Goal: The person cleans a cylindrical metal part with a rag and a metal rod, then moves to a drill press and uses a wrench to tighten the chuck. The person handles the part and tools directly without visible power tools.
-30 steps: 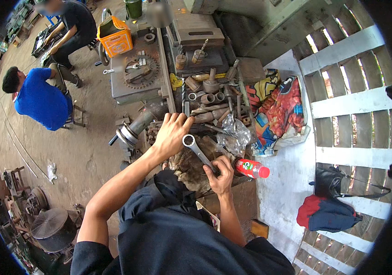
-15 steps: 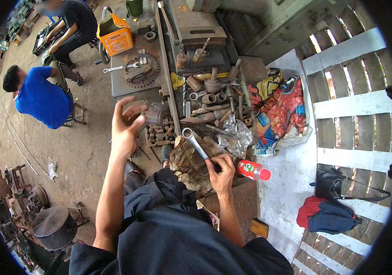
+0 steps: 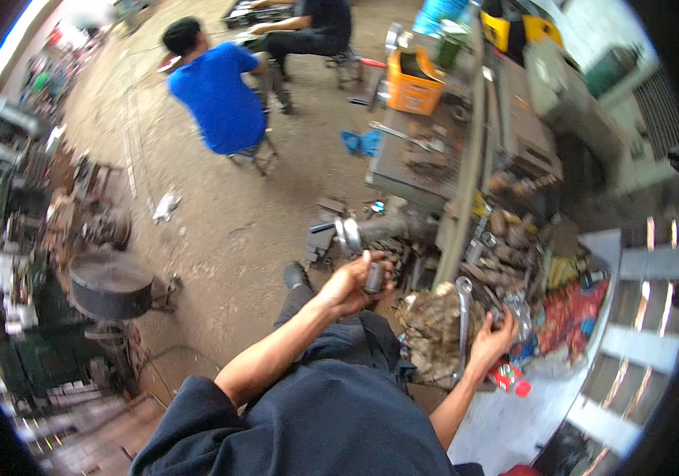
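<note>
My left hand [image 3: 347,287] is closed around a small grey metal cylinder [image 3: 375,278], in front of my lap. To the right, a ring-ended steel wrench [image 3: 464,321] lies on a bundle of dirty brown rags [image 3: 427,329]. My right hand [image 3: 495,339] is just beyond the wrench, with thumb and fingers apart. Its fingertips are over the edge of the metal parts, beside a crumpled clear plastic bag [image 3: 520,313]. A red-labelled bottle with a red cap [image 3: 510,376] lies below that wrist.
Metal parts [image 3: 514,242] are heaped behind my right hand, beside a long metal bar [image 3: 466,190]. A metal table [image 3: 411,170] carries an orange container [image 3: 416,83] and another wrench [image 3: 407,136]. Two people sit farther off, one in a blue shirt [image 3: 220,95]. A round dark drum [image 3: 111,284] stands left.
My view has swung left. My right hand has let go of the wrench, which now lies on the rags, and moved over to the parts. My left hand has come down nearer my lap.
</note>
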Available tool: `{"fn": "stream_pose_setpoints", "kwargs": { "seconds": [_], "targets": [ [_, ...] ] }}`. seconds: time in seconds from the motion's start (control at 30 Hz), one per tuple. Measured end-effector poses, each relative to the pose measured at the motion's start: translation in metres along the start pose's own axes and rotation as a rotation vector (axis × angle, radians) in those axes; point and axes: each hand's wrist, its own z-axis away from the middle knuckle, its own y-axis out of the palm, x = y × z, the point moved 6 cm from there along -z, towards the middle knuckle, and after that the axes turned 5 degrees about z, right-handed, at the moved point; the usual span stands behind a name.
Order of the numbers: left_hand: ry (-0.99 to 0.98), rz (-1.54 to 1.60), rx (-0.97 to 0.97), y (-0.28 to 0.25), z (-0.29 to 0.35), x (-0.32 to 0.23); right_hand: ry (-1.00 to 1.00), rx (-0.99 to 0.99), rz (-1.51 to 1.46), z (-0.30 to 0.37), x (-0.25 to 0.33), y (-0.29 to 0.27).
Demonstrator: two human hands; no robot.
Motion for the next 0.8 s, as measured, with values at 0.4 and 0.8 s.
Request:
{"fn": "stream_pose_setpoints", "kwargs": {
  "seconds": [0.4, 0.8],
  "targets": [
    [0.341, 0.117, 0.314, -0.006, 0.067, -0.090, -0.112, -0.002, 0.212, -0.013, 0.005, 0.011],
    [0.621, -0.128, 0.585, 0.004, 0.143, -0.193, -0.111, 0.101, 0.305, -0.014, 0.041, 0.001]
  ]
}}
